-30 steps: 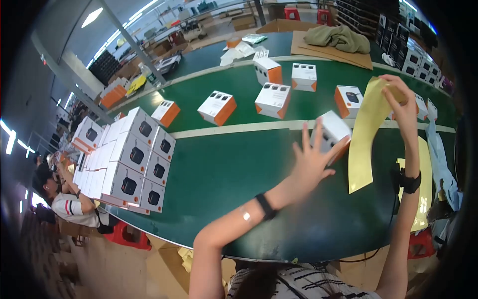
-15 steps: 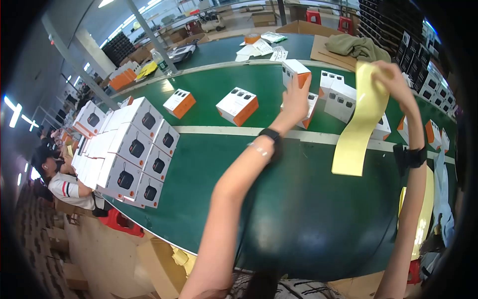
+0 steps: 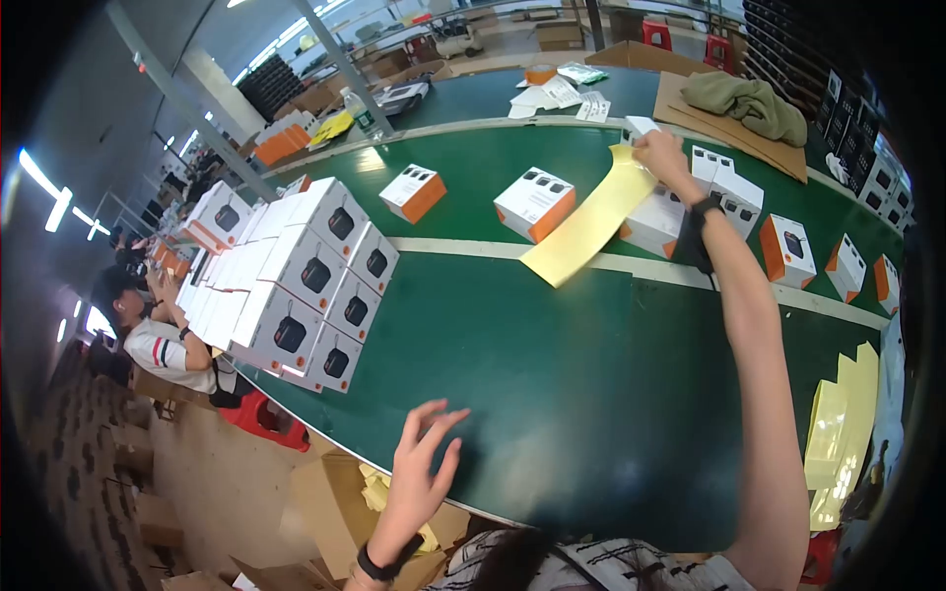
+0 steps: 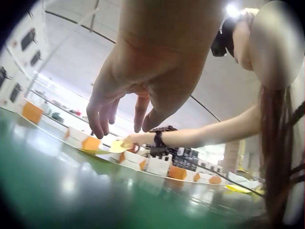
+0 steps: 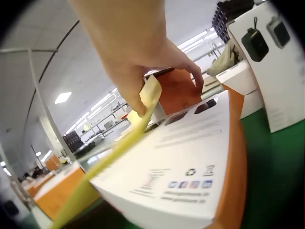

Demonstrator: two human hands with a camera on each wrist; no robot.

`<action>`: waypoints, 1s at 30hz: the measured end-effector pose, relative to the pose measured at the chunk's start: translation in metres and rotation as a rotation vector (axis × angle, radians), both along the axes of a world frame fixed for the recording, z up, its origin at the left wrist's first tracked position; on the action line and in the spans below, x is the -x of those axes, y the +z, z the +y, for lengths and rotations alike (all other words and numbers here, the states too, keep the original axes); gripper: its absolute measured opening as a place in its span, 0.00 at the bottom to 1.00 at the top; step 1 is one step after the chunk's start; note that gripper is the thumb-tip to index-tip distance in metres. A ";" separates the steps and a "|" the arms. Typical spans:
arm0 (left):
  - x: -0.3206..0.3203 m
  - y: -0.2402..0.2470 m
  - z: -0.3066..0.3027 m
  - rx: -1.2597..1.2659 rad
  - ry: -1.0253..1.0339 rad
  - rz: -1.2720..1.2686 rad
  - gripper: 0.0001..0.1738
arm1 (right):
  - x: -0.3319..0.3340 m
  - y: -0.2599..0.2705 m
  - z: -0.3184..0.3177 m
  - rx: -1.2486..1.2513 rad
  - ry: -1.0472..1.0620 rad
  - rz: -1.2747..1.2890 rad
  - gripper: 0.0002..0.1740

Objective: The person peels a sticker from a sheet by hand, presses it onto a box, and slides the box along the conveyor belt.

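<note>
My left hand (image 3: 422, 473) hovers over the near edge of the green table, fingers loosely spread and holding nothing. In the left wrist view its fingers hang down above the glossy surface. Farther out, my right hand (image 3: 662, 158) holds a long, glossy yellow strip (image 3: 586, 222) that hangs toward the front left. The right wrist view shows the same fingers spanning a small box with an orange side (image 5: 178, 90), the strip lying between thumb and box. Just in front stands a white and orange printed box (image 5: 176, 167), partly behind the strip in the head view.
Stacked white boxes (image 3: 315, 266) fill the table's left side. Several loose boxes, including one white-and-orange box (image 3: 535, 202), stand along the far strip of the table. More yellow sheets (image 3: 843, 433) lie at the right edge. Another person (image 3: 163, 345) sits at the far left.
My left hand has come back from the boxes to the near edge. My right hand has carried the yellow strip leftward to a box at the back. The head view has turned rightward.
</note>
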State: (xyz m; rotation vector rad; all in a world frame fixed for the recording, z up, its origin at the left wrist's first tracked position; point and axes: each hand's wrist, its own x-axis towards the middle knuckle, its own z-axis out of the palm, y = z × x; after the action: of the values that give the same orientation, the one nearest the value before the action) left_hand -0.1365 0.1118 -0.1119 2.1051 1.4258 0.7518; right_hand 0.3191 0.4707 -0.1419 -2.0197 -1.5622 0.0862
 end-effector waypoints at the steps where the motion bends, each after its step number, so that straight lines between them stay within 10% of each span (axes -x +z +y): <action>1: 0.007 -0.002 -0.005 -0.007 0.096 -0.004 0.21 | 0.000 0.013 -0.013 -0.109 0.045 -0.129 0.12; 6: -0.015 0.001 -0.021 -0.104 0.017 -0.164 0.26 | 0.026 0.089 -0.160 -0.809 0.249 -0.322 0.08; 10: -0.047 0.007 -0.025 -0.207 -0.110 -0.310 0.41 | 0.075 0.113 -0.312 -0.065 0.551 0.370 0.07; 14: -0.068 -0.005 -0.018 -0.487 -0.267 -0.241 0.40 | 0.131 0.084 -0.384 0.066 0.984 0.174 0.05; 17: -0.071 -0.025 -0.007 -0.176 -0.662 -0.338 0.31 | 0.150 0.071 -0.413 0.120 0.938 0.233 0.06; 26: -0.097 -0.042 -0.020 -0.475 -0.675 -0.237 0.24 | 0.158 0.058 -0.522 -0.088 0.053 0.549 0.05; 30: -0.089 0.010 -0.046 -0.378 -0.731 -0.453 0.26 | 0.169 0.067 -0.546 -0.277 0.136 0.533 0.05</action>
State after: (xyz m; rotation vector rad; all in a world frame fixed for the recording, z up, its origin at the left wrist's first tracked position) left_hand -0.0476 0.0661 -0.1021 2.2836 0.2432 1.1300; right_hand 0.1497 -0.0753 -0.0744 -1.5135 -1.2823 0.4025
